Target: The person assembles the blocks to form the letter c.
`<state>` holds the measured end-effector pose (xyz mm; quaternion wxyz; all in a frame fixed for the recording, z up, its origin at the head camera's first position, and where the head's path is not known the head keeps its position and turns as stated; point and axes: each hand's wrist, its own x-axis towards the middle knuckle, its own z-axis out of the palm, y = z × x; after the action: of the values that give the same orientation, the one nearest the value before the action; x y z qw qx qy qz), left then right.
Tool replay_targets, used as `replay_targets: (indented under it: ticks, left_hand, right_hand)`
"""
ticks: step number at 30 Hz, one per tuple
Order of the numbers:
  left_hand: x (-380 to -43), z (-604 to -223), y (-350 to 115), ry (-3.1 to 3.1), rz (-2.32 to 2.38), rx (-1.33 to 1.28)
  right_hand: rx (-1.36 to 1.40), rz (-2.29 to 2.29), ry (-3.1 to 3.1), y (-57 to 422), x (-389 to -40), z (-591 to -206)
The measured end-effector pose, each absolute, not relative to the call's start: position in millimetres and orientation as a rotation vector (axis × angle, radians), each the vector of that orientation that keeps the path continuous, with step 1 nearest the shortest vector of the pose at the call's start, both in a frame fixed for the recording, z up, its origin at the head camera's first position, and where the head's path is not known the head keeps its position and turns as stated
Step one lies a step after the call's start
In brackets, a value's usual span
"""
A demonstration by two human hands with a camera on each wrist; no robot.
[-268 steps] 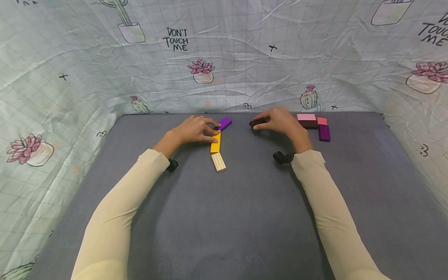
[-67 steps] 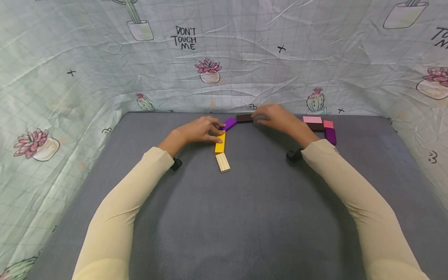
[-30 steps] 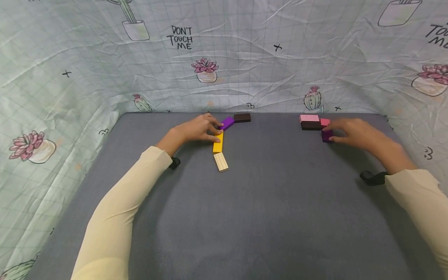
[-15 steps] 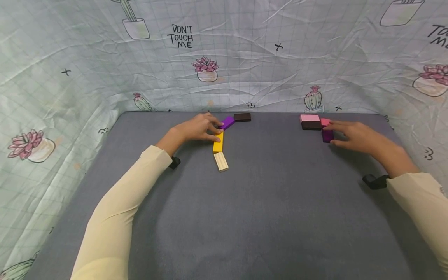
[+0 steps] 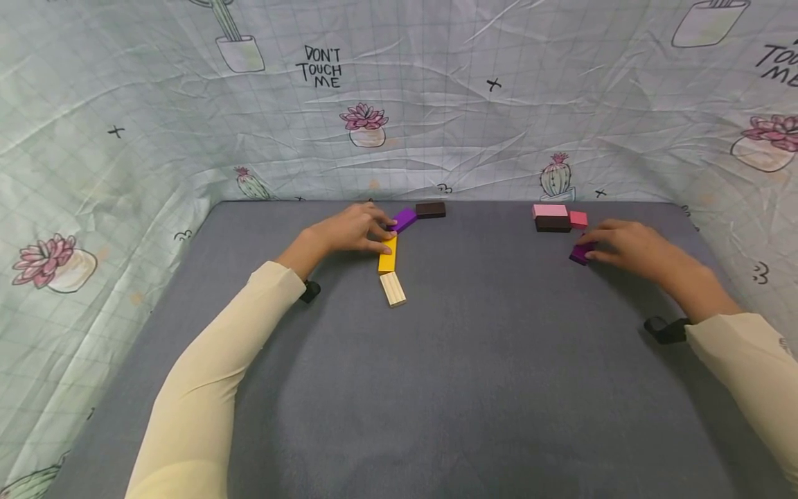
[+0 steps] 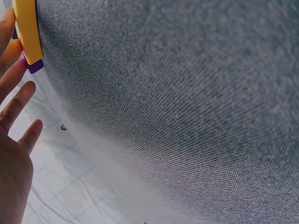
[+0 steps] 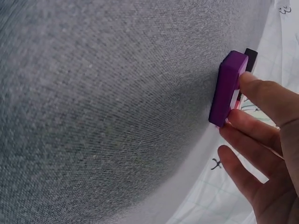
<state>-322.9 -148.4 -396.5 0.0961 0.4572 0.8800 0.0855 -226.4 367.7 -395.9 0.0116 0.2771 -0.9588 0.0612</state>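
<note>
In the head view, my left hand (image 5: 349,229) rests its fingertips on the yellow block (image 5: 387,258) and at the near end of a purple block (image 5: 405,219). A dark brown block (image 5: 431,210) continues this bent row at the back, and a natural wood block (image 5: 393,289) lies at its front. On the right, my right hand (image 5: 630,246) pinches a dark purple block (image 5: 580,254) between thumb and fingers. The right wrist view shows that purple block (image 7: 226,88) tilted, its thumb side partly covered. The left wrist view has the left fingers against the yellow block (image 6: 28,32).
Beside the right hand stand a pink block (image 5: 549,210), another dark brown block (image 5: 553,224) before it and a small coral-red block (image 5: 578,220). A grey cloth (image 5: 436,388) covers the table. A printed curtain (image 5: 436,104) rises along the back and sides.
The right hand leaves the dark brown block at the row's end, goes right and takes the dark purple block, which now sits turned and apart from the coral-red one. The left hand stays put.
</note>
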Motion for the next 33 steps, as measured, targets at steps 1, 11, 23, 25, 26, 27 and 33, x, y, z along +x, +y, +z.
replay_targets:
  ticks: [1, 11, 23, 25, 26, 27, 33]
  left_hand:
    - [-323, -396, -148, 2.609, 0.253, 1.352]
    - [-322, -396, -149, 2.613, 0.264, 1.366]
    - [-324, -399, -148, 2.616, 0.244, 1.366]
    - [-323, -400, -149, 2.614, 0.248, 1.363]
    - [-324, -400, -149, 2.614, 0.251, 1.360]
    - [-324, -400, -149, 2.613, 0.256, 1.358]
    - [-325, -399, -151, 2.630, 0.244, 1.355]
  right_hand:
    - [0.854, 0.192, -2.993, 367, -226, -395]
    - [0.768, 0.241, -3.125, 362, -226, -395]
    - [0.617, 0.259, -3.247, 358, -225, -395]
    - [0.616, 0.254, -3.244, 357, -226, -396]
    - [0.610, 0.254, -3.245, 357, -226, -397]
    - [0.603, 0.255, -3.247, 357, -227, -398]
    - [0.583, 0.256, -3.256, 356, -230, -399]
